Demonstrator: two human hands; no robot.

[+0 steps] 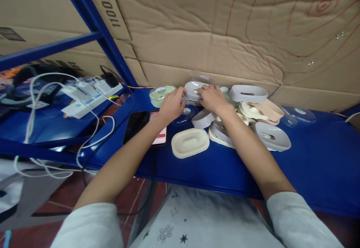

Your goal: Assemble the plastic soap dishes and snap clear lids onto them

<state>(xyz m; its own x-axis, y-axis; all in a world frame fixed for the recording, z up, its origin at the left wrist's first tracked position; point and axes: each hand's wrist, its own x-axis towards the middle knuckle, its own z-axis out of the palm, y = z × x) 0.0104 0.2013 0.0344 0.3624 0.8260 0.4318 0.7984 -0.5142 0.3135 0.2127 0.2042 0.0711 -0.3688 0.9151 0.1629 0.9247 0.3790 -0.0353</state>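
At the back of the blue shelf, my left hand (172, 104) has its fingers closed on the left end of a white oval plastic dish (191, 86). My right hand (213, 97) grips the same dish from the right, its fingers over the rim and inside. A clear lid (184, 113) with a round label lies just below the hands. Left of them sits a pale green oval dish (163, 93) under a clear cover. Closer to me is a cream oval piece (190, 143), and a grey-white ring-like part (203, 119) rests under my right wrist.
Right of my hands are a grey-white slotted dish (249, 92), a peach tray (271, 112), cream pieces (253, 111), another slotted dish (272, 136) and clear lids (302, 114). Two phones (136, 127) lie left. A power strip (92, 99) with white cables stands beyond the blue post (112, 49).
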